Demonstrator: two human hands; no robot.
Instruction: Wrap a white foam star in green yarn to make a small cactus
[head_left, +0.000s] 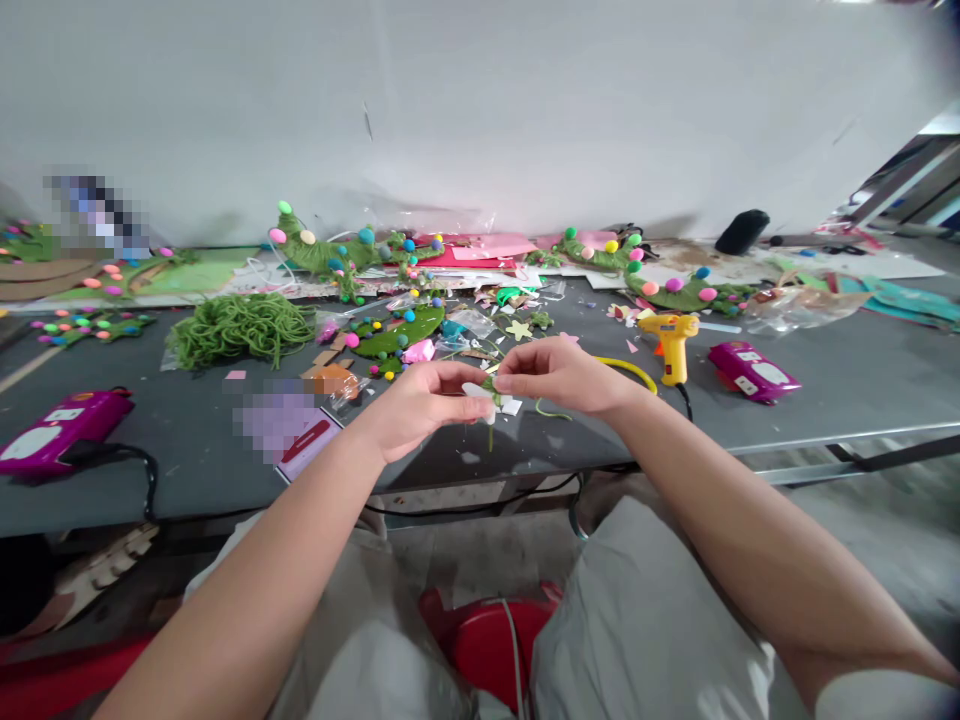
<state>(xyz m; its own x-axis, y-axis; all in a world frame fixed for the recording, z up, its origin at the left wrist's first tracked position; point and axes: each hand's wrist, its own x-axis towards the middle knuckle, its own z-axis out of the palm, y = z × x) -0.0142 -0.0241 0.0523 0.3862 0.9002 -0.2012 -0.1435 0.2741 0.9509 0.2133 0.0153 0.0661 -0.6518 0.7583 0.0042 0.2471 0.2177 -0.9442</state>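
Note:
My left hand (pixel 424 405) and my right hand (pixel 559 375) meet above the near edge of the grey table (pixel 187 440). Both are closed in a pinch on a small white craft piece (pixel 480 397) with a bit of green yarn on it. A thin green strand (pixel 551 410) trails from it toward the right hand. A green felt leaf (pixel 397 332) dotted with coloured pompoms lies just beyond my hands.
A yellow glue gun (pixel 671 345) stands right of my hands, a magenta box (pixel 752 370) beyond it. Another magenta box (pixel 60 430) lies far left. A heap of green yarn (pixel 240 328) and pompom-covered green cactus shapes (pixel 330 250) crowd the back. A red stool (pixel 487 640) shows between my knees.

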